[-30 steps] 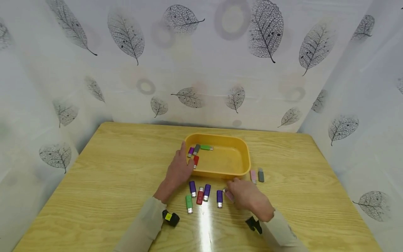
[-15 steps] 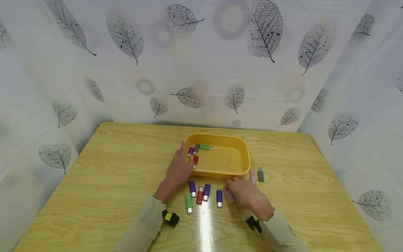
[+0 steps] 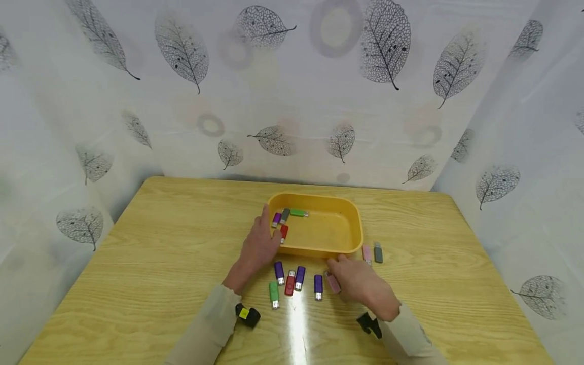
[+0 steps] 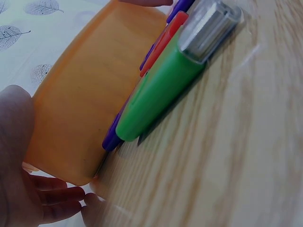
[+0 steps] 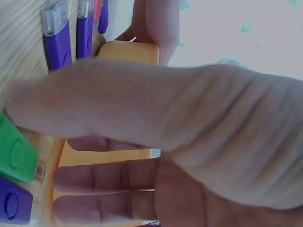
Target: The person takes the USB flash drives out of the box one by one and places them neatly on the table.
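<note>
A yellow tray (image 3: 326, 252) stands on the wooden table, with purple, grey, green (image 3: 298, 213) and red (image 3: 284, 232) USB sticks in its left part. My left hand (image 3: 260, 246) holds the tray's left front corner, thumb at the front rim and fingers along the left end. My right hand (image 3: 360, 284) is by the tray's front right side, fingers fairly straight in the right wrist view. Beside its thumb lies a pink USB stick (image 3: 333, 282). Green (image 5: 16, 151) and purple (image 5: 14, 203) USB sticks show near that thumb in the right wrist view; the head view hides them.
In front of the tray lie several USB sticks: purple (image 3: 318, 287), red (image 3: 290, 283) and green (image 3: 274, 294) ones. Right of the tray are a pink stick (image 3: 367, 254) and a grey stick (image 3: 378, 253). A leaf-patterned curtain (image 3: 292, 91) stands behind the table.
</note>
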`<state>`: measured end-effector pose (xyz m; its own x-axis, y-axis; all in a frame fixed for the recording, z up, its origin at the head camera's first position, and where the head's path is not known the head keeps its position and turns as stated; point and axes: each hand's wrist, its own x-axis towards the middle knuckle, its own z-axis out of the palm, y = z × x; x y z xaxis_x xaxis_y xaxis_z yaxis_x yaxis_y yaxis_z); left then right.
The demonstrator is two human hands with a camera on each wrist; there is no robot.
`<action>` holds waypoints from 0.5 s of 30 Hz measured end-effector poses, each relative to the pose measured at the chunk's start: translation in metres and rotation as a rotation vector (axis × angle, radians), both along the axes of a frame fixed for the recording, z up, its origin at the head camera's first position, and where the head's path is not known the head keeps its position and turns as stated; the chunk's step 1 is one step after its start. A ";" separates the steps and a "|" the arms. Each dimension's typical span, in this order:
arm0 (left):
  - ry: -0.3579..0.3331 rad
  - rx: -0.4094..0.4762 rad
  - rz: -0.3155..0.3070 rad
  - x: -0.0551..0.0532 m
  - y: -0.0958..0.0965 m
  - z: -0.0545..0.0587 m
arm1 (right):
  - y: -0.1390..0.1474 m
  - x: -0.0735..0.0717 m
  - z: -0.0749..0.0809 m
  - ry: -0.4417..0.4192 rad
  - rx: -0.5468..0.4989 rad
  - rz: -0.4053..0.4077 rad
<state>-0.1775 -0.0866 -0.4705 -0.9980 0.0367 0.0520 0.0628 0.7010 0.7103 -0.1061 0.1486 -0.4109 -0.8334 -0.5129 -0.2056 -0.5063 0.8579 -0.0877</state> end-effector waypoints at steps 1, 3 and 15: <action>0.000 0.000 0.000 0.000 0.000 0.000 | 0.000 0.000 0.000 0.013 -0.007 0.009; 0.002 -0.002 0.000 0.000 0.000 0.000 | 0.000 0.000 0.001 0.030 -0.024 0.024; 0.001 -0.011 -0.002 -0.001 -0.001 0.000 | -0.008 -0.011 0.007 0.064 -0.140 -0.020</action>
<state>-0.1783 -0.0873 -0.4702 -0.9978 0.0393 0.0530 0.0652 0.7086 0.7026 -0.1170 0.1405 -0.4042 -0.8528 -0.5161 -0.0795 -0.4977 0.8494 -0.1753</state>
